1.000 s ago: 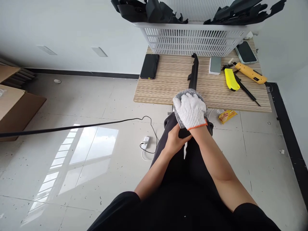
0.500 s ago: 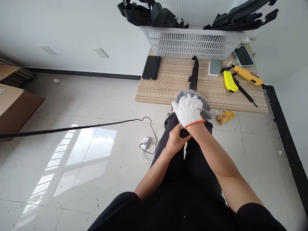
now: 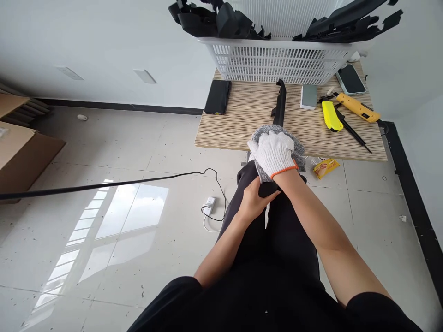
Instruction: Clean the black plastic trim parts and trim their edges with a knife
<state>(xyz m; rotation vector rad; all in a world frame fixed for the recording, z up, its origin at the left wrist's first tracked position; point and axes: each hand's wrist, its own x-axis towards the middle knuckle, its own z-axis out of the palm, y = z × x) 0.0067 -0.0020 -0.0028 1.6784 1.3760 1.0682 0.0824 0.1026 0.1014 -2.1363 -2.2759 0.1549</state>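
Observation:
A long black plastic part (image 3: 280, 107) reaches from over the wooden tabletop down to my lap. Its middle is hidden under a grey cloth (image 3: 296, 150). My right hand (image 3: 275, 151), in a white knit glove with an orange cuff, is closed over the cloth and presses it onto the part. Bare, my left hand (image 3: 253, 202) grips the part's near end below the cloth, thumb and fingers around it.
On the tabletop (image 3: 249, 106) stands a white slotted basket (image 3: 277, 62) full of black plastic parts. A black phone (image 3: 218, 97), a yellow cutter (image 3: 331, 116) and a yellow-handled tool (image 3: 358, 107) lie there. A power strip (image 3: 209, 205) and cable are on the floor.
My gloved right hand has shifted slightly right with the cloth. My left hand still grips the near end and has moved only a little.

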